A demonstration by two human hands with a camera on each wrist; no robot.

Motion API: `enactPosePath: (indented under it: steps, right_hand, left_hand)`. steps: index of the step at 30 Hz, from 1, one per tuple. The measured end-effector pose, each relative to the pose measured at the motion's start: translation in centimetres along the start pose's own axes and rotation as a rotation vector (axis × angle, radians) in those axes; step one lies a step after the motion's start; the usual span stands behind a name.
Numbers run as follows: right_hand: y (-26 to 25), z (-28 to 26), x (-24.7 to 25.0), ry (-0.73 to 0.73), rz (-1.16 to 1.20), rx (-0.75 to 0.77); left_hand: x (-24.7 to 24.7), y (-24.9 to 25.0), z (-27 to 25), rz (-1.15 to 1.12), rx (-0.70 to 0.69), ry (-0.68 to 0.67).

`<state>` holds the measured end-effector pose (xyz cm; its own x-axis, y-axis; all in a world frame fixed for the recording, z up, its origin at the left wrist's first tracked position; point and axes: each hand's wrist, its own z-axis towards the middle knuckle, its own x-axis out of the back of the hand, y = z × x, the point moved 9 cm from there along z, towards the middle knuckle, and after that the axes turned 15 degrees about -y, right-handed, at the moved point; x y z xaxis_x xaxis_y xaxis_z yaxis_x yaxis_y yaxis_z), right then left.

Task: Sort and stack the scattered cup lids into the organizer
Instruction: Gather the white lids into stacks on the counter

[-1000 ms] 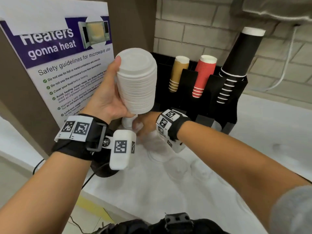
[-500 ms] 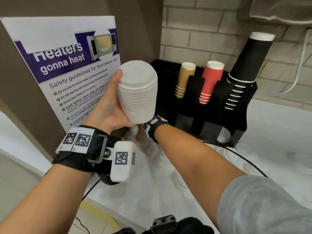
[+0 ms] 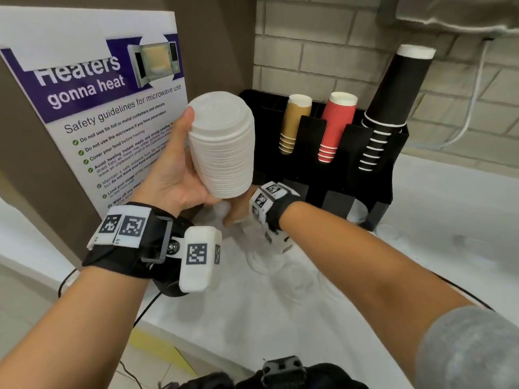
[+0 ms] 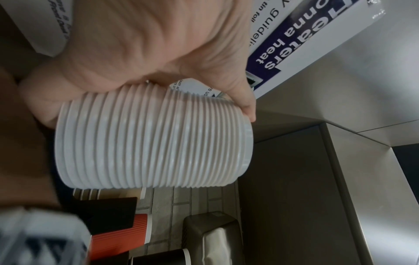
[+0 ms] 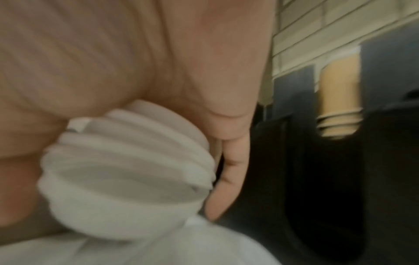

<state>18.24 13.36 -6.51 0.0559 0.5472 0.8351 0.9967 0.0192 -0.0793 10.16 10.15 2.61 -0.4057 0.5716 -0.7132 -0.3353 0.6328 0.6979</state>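
Observation:
My left hand [image 3: 174, 178] grips a tall stack of white cup lids [image 3: 223, 147], held upright in the air in front of the poster; the left wrist view shows its ribbed side [image 4: 154, 143] with thumb and fingers wrapped round it. Just below it, my right hand [image 3: 237, 213] sits low over the counter and holds a short stack of white lids [image 5: 127, 175], fingers curled round them. The black organizer [image 3: 393, 169] stands behind, to the right of both hands. Most of the right hand is hidden under the tall stack in the head view.
The organizer holds brown cups [image 3: 295, 122], red cups [image 3: 335, 124] and tall black cups [image 3: 390, 102]. Faint clear lids [image 3: 303, 279] lie scattered on the white counter [image 3: 449, 234]. A microwave poster [image 3: 112, 122] leans on the left wall; a brick wall stands behind.
The left hand keeps the tall stack raised in the same place. The right hand has stayed low beneath it, shifting only slightly. The head view has moved a little.

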Motion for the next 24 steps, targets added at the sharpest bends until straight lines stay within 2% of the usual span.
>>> enactPosePath:
  steps: [3, 6, 8, 12, 13, 14, 17, 19, 21, 22, 24]
  right_hand:
    - [2.4, -3.1, 1.3, -0.007, 0.033, 0.053]
    - [4.9, -6.1, -0.3, -0.132, 0.06, -0.014]
    - [6.3, -7.7, -1.3, -0.137, 0.109, -0.026]
    - [8.3, -10.1, -0.9, 0.117, 0.124, -0.036]
    - [8.6, -10.4, -0.9, 0.139, 0.129, -0.041]
    - [9.0, -10.6, -1.2, 0.112, 0.114, -0.061]
    - [10.0, -10.7, -3.7, -0.149, 0.05, -0.147]
    - [10.2, -10.8, -5.1, -0.232, -0.01, -0.188]
    - [10.3, -11.0, -5.0, -0.165, -0.102, -0.235]
    - [10.1, -11.4, -4.3, -0.078, -0.107, -0.237]
    - [9.2, -12.4, -2.1, 0.148, 0.119, -0.128]
  left_hand:
    - [0.1, -0.4, 0.3, -0.01, 0.004, 0.027]
    - [-0.5, -1.0, 0.5, -0.019, 0.016, -0.001]
    - [-0.9, -1.5, 0.7, -0.032, 0.029, -0.036]
    - [-0.9, -2.2, 0.7, -0.002, 0.045, -0.025]
    - [-0.9, -2.4, 0.7, 0.0, 0.05, -0.02]
    - [-0.9, -2.6, 0.8, -0.007, 0.056, -0.018]
    - [-1.0, -3.3, 0.9, -0.036, 0.074, -0.014]
    - [-0.9, -3.7, 0.9, -0.031, 0.081, 0.004]
    - [-0.7, -4.0, 1.0, -0.02, 0.087, 0.02]
    - [-0.7, -4.2, 1.0, -0.015, 0.095, 0.018]
    - [-0.9, -4.7, 1.0, -0.02, 0.116, -0.004]
